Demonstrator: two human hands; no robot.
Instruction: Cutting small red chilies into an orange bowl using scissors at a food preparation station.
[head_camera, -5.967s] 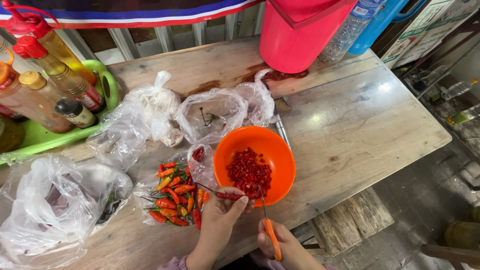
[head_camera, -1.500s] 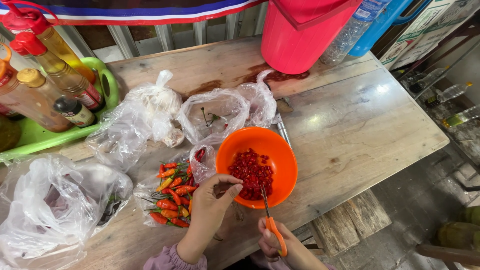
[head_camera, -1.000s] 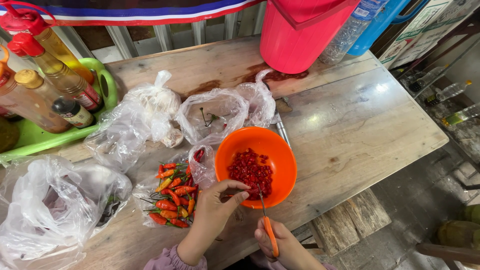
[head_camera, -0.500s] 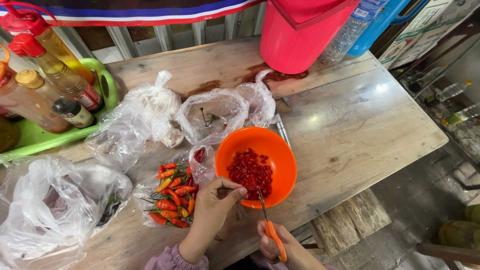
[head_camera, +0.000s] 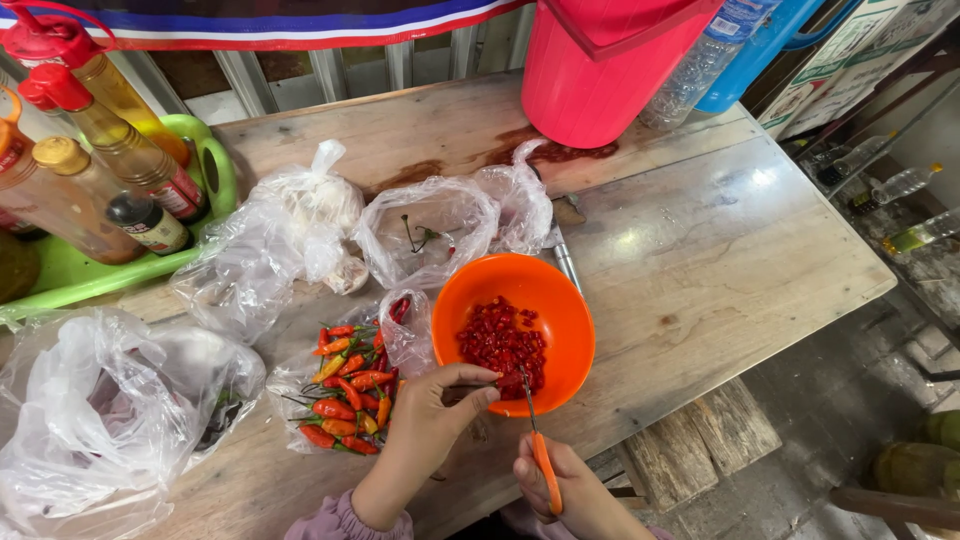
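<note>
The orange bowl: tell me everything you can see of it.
The orange bowl is round, smooth and glossy, and looks like plastic. It stands upright on the wooden table, near its front edge. Inside lies a heap of chopped red chilli pieces, covering only part of the bottom. A clear bag of whole chillies lies at its left side, and an emptier clear bag sits just behind it. The left hand is at the near rim, and the scissors in the right hand point over that rim.
</note>
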